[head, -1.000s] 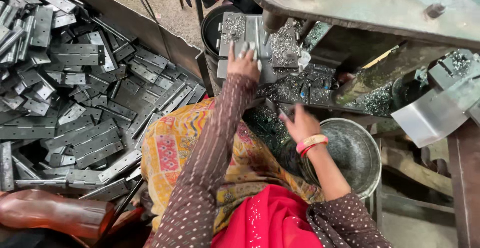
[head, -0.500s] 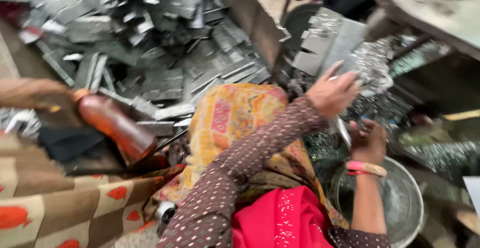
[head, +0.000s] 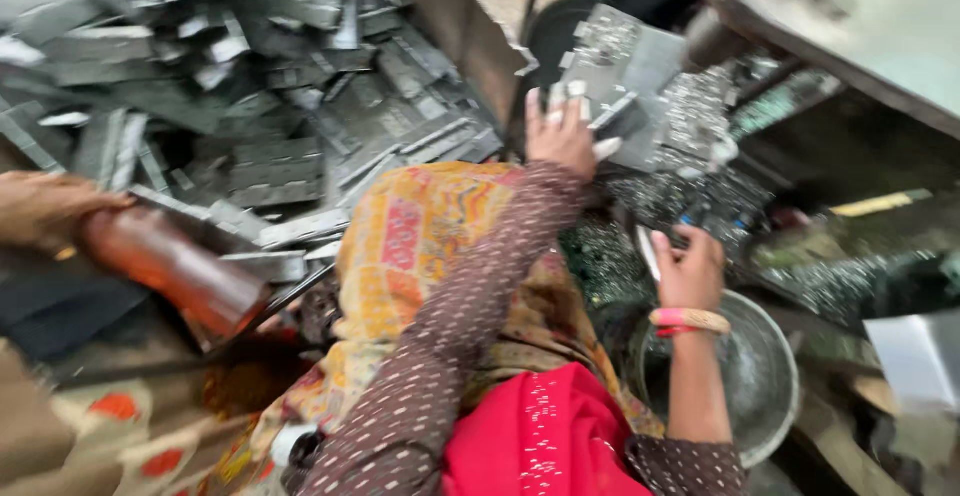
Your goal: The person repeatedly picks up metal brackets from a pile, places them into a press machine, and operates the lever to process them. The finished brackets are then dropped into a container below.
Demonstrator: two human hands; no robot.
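the left hand point(head: 562, 134) reaches forward with fingers spread flat against a grey punched metal plate point(head: 620, 66) that stands tilted at the far side of the work area. its grip is open, pressing or steadying the plate rather than closing round it. the right hand point(head: 688, 268), with a pink bangle point(head: 688, 320) at the wrist, is curled round a small pale strip of metal point(head: 650, 254). the frame is blurred, so how firmly that grip is closed cannot be told exactly.

just below the right hand sits a round steel bowl point(head: 770, 386); its contents are too smeared to make out. glittering metal scrap point(head: 700, 116) lies thick around the plate and between the two hands.

at the far left a large heap of flat grey metal pieces point(head: 260, 106) fills a bin. by its near edge another person's hand point(head: 45, 206) holds a brown bottle point(head: 170, 271).

judging from this, the work looks mid-way: a large stock of pieces is piled up, one plate is under the hand, and one small piece is held over the bowl.
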